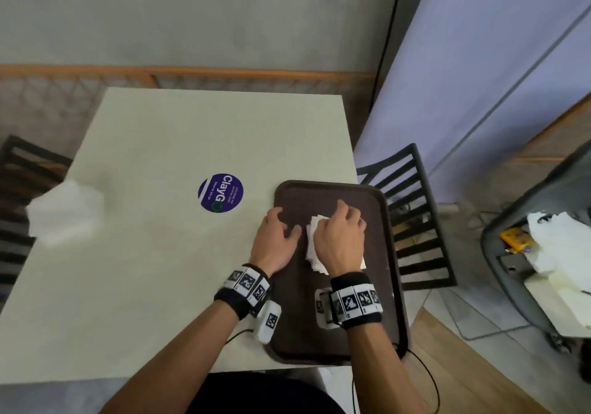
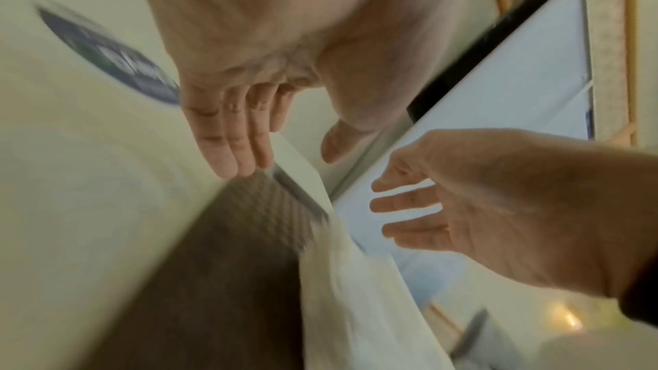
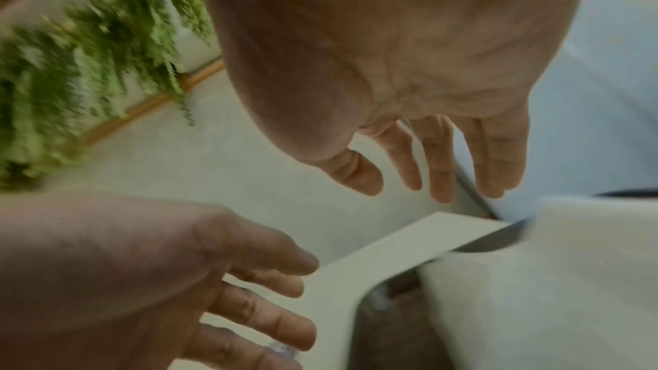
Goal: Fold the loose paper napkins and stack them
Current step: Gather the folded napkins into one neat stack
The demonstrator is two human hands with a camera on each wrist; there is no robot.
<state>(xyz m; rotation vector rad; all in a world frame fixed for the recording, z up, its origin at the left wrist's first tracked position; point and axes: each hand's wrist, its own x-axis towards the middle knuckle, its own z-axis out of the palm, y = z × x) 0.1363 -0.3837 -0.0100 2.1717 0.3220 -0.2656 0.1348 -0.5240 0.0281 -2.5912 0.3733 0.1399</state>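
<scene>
White napkin [image 1: 311, 247] on brown tray [image 1: 380, 285], covered by right hand [image 1: 340, 242], fingers relaxed; left hand [image 1: 276, 241] spread beside it, nothing held.

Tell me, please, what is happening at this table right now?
A person is working on paper napkins over a brown tray at the table's right edge. Their right hand is over a white napkin lying on the tray, fingers relaxed, while the left hand hovers open just beside it. A loose heap of napkins waits at the table's far left edge.
</scene>
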